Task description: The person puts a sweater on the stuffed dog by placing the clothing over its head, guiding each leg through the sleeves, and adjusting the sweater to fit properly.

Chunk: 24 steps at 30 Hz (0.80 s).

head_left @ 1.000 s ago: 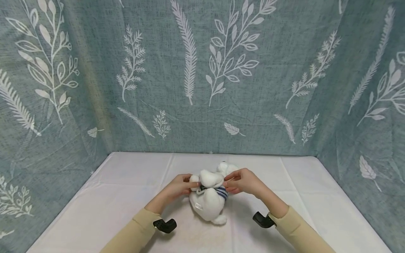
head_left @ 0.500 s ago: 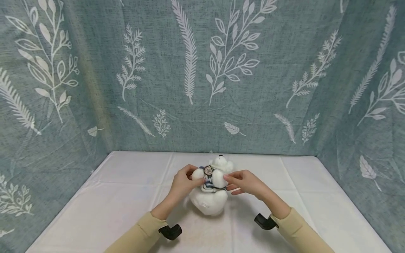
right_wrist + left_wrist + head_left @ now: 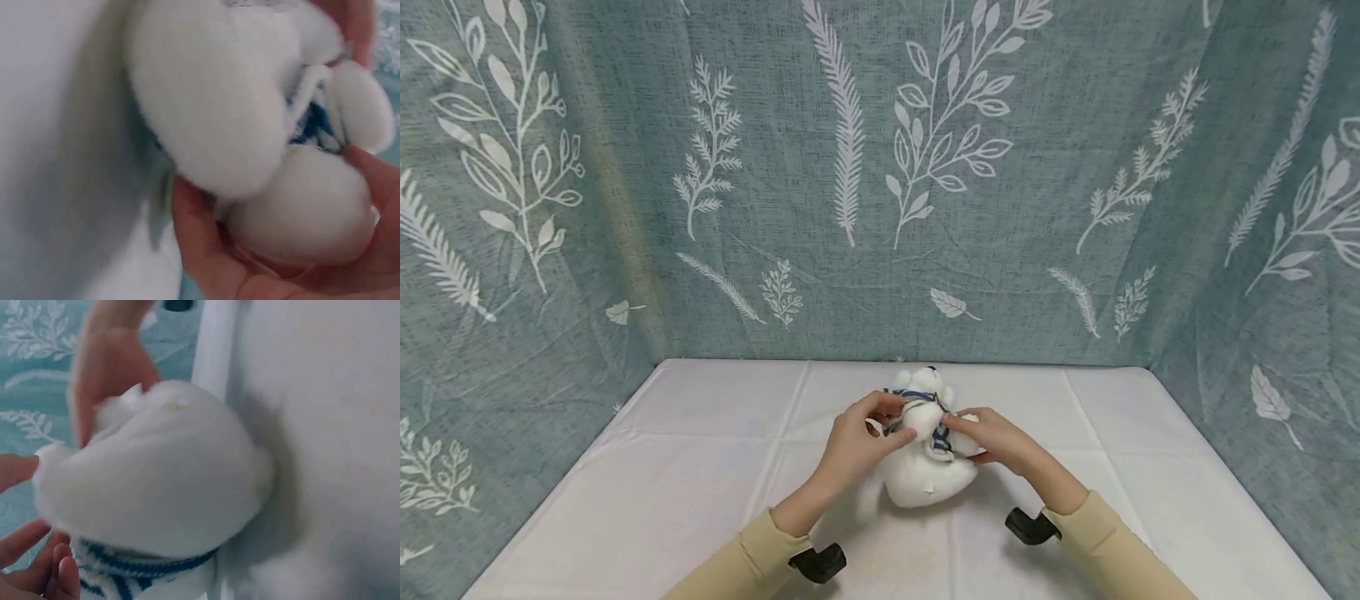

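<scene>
A white plush bear [image 3: 928, 483] in a blue-and-white striped knit garment [image 3: 942, 442] stands at mid-table, its rounded bottom facing me and its head with a dark nose [image 3: 927, 379] pointing to the back. My left hand [image 3: 861, 437] curls thumb and forefinger around one small white limb [image 3: 922, 421]. On the other side, my right hand [image 3: 1003, 442] grips another rounded limb [image 3: 306, 209], thumb on one side and fingers underneath. In the left wrist view the bear's body [image 3: 156, 481] is blurred and hides part of the right hand [image 3: 119, 381].
A white cloth covers the table [image 3: 722, 450]. Blue-green curtains [image 3: 880, 308] with white leaf prints stand at the back and both sides. A black camera mount [image 3: 820, 564] sits at the left wrist, another mount [image 3: 1032, 527] at the right.
The bear has turned between my hands and shifted right, its head now toward the back and the striped garment showing. My left hand has moved right and taken a different part of it.
</scene>
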{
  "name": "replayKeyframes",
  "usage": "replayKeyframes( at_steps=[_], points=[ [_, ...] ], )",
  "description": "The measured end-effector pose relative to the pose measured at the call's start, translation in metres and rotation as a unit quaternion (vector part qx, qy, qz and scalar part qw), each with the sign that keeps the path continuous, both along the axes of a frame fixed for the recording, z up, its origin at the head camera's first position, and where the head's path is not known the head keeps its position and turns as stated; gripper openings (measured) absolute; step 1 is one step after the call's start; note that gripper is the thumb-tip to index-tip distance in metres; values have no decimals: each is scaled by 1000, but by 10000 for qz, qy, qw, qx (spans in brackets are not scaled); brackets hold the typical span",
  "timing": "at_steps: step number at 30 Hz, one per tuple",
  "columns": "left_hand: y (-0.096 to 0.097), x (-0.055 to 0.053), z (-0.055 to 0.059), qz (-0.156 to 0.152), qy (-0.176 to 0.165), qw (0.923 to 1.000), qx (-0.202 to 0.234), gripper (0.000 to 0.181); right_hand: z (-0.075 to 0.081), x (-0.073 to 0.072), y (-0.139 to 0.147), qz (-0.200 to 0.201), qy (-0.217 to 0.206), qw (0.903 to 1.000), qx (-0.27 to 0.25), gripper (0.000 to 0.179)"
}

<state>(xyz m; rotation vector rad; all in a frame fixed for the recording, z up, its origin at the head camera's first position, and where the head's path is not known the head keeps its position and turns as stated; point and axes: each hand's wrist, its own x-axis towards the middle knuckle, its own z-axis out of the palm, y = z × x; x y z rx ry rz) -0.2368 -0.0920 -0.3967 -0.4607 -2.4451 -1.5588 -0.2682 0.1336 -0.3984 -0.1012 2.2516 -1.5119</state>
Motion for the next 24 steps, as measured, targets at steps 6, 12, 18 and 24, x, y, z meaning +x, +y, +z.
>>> replayKeyframes(
  at_steps=[6,12,18,24],
  points=[
    [-9,-14,-5,277,-385,9978,467,23,-6,-2,5,-230,-163,9995,-110,71],
    [-16,-23,-19,327,-991,9898,966,23,-8,0,7,-454,42,9990,26,65],
    [-13,-22,-25,-402,-1003,9903,878,23,-12,-4,9,-390,475,9978,244,53],
    [-12,-20,-25,-898,-1114,9857,890,20,-21,-14,12,-186,681,9971,269,48]
  ],
)
